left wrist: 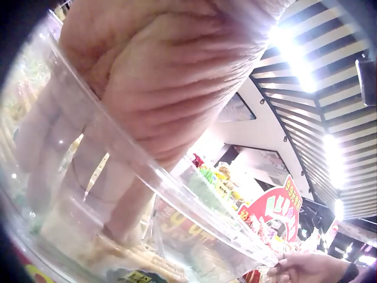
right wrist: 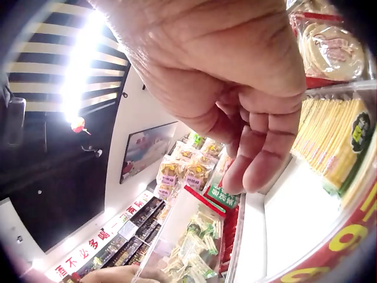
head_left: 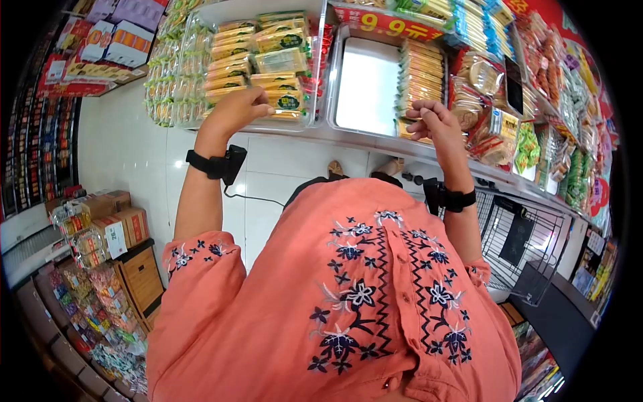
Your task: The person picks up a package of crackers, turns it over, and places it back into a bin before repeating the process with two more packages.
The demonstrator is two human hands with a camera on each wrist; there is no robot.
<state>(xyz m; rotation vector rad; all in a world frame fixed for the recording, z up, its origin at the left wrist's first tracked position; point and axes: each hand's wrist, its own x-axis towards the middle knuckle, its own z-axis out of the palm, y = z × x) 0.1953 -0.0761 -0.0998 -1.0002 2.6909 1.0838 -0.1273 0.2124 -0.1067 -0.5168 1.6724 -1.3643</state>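
Observation:
In the head view the left hand is over the near edge of a clear bin of yellow wrapped packets. Through the bin's clear wall, the left wrist view shows this hand with fingers extended down by a packet; contact is unclear. The right hand hovers at the near end of a row of upright packets in the neighbouring bin, beside its white bottom. In the right wrist view its fingers bend loosely and hold nothing.
A red price sign stands behind the right bin. Round wrapped crackers and other snacks lie further right. A wire cart stands at the lower right, and cartons are at the left.

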